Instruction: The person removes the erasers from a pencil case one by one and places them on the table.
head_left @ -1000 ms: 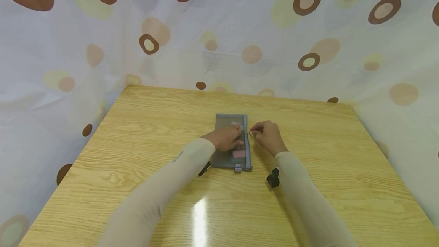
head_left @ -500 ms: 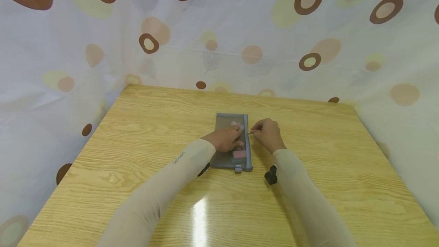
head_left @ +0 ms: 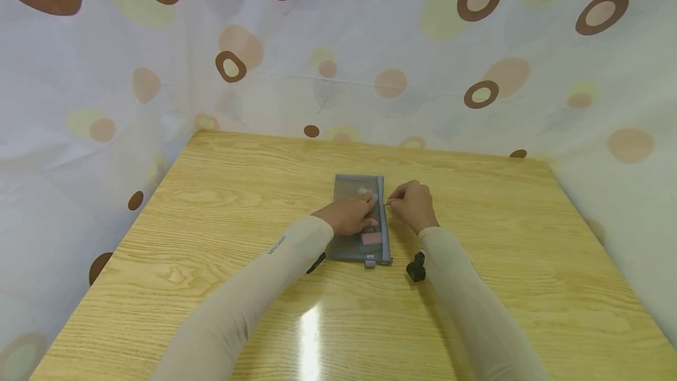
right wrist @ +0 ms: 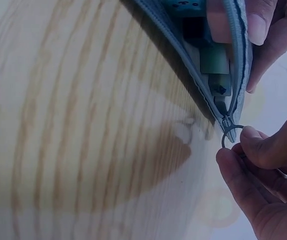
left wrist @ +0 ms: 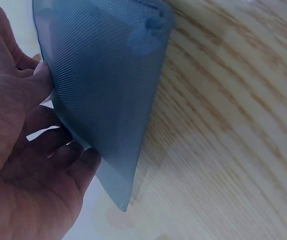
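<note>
A grey-blue mesh zip pouch (head_left: pixel 350 247) lies on the table with small blocks inside; a pink one (head_left: pixel 371 239) shows through it. My left hand (head_left: pixel 346 216) is over its middle, thumb and fingertips spread and curled onto the mesh. The left wrist view has these fingers along an edge of the pouch (left wrist: pixel 108 95). My right hand (head_left: pixel 415 204) is just right of the zipped edge. Its thumb and finger pinch the ring (right wrist: pixel 225 137) of the zip pull. Close up, the zip gapes above the pull, revealing a green block (right wrist: pixel 214 60) and a dark block (right wrist: pixel 196 30).
The wooden table (head_left: pixel 254 175) extends around the pouch on all sides. Behind it and along both sides hangs a white curtain (head_left: pixel 285 99) with brown and beige spots. Black wrist devices (head_left: pixel 416 268) are on both forearms. A light glare lies on the table's front part.
My right wrist has shifted slightly away and to the left, while its fingers keep their pinch on the ring. My left hand stays in place on the pouch.
</note>
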